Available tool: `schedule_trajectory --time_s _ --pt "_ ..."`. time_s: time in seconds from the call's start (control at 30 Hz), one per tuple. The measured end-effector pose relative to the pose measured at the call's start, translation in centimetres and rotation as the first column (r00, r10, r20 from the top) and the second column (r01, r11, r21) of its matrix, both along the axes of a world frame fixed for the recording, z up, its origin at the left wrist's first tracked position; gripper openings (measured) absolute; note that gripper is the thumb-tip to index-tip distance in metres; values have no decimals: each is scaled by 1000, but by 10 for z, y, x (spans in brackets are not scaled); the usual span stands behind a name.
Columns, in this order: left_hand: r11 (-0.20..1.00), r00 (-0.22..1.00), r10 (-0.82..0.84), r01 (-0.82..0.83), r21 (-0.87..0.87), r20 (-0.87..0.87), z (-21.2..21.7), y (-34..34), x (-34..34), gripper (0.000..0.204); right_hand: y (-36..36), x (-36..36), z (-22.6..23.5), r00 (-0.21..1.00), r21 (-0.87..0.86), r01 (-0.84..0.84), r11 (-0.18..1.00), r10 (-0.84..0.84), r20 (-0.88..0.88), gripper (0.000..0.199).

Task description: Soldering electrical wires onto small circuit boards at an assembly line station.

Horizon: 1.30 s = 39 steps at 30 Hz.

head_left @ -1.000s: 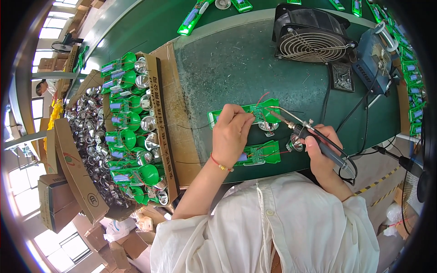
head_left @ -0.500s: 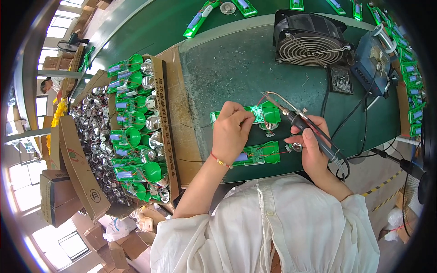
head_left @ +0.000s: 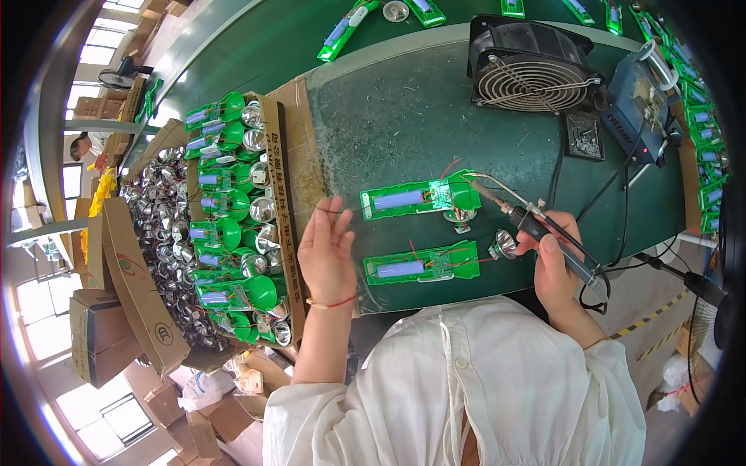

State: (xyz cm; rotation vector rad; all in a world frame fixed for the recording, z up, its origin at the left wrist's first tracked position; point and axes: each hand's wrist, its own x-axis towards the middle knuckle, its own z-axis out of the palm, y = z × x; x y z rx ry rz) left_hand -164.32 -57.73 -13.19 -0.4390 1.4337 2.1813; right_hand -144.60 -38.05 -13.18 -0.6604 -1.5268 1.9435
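Observation:
Two green flashlight housings lie on the mat, each with a blue cell and a circuit board: an upper housing [head_left: 400, 200] and a lower housing [head_left: 422, 262]. My right hand [head_left: 556, 264] grips a soldering iron [head_left: 528, 223], its tip over the right end of the upper housing. A silver reflector [head_left: 464, 217] hangs at that end; another reflector [head_left: 505, 245] lies beside the lower one. To the left, my left hand [head_left: 327, 252] is palm up, fingers stretched out, beside a thin black wire from the upper housing; whether it touches the wire I cannot tell.
A cardboard box [head_left: 286, 225] at the left holds rows of green housings, with many loose reflectors [head_left: 151, 233] beyond it. A black fan [head_left: 536, 66] stands at the back, near a blue soldering station [head_left: 633, 109] and a small dark tray [head_left: 583, 138].
My left hand has moved left off the upper housing and opened, uncovering its blue cell. The soldering iron in my right hand has shifted slightly right and down.

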Motion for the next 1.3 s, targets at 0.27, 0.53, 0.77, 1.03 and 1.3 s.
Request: schedule_trajectory --time_s 0.27,0.53,0.77,1.03,1.3 --pt "673 35 -731 -128 -729 -681 5 42 3 14 -6 -4 10 981 326 -91 941 28 194 18" --pt "673 -7 -740 -39 -739 -673 -14 59 0 13 -3 -8 7 975 377 -114 919 32 218 17" --pt "657 -36 -754 -62 -752 -656 -25 58 -1 10 -4 -15 -1 968 311 -71 948 -10 253 16" --pt "648 -19 -761 -56 -759 -648 -28 58 -1 9 -3 -17 -2 962 284 -99 954 18 273 15" --pt "660 -8 -749 -79 -747 -662 -28 60 2 11 -2 -18 2 942 348 -166 923 43 334 15"
